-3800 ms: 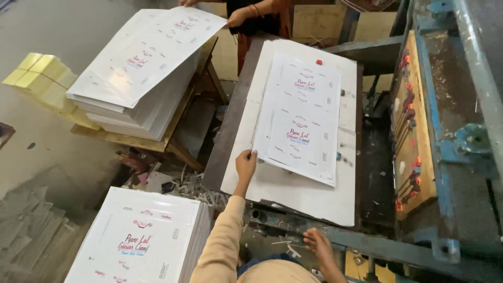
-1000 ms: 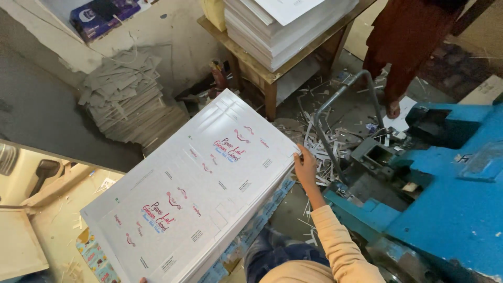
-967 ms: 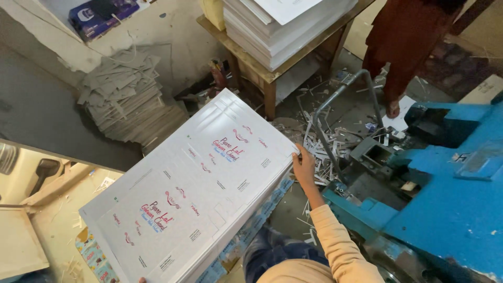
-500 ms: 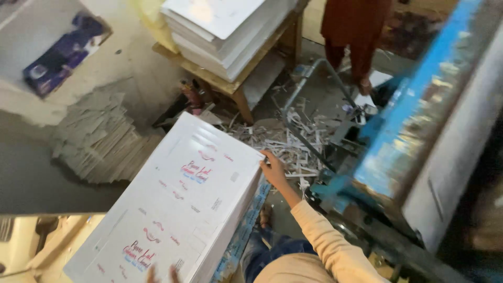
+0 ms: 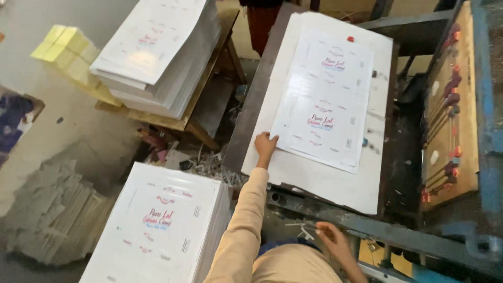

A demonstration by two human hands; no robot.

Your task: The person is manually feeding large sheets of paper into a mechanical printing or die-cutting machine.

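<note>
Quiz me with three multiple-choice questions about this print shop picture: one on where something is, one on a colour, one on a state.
1. Where is the left hand?
A. on the corner of the printed sheet on the press bed
B. on the floor stack
C. in the air

2. What colour is the small block pile at the upper left?
A. blue
B. yellow
C. black

3. How does the printed sheet lie?
A. rolled up
B. folded
C. flat

Answers: 1 A, fingers rest on its near-left corner. 2 B, the blocks are pale yellow. 3 C, it lies spread out flat.
</note>
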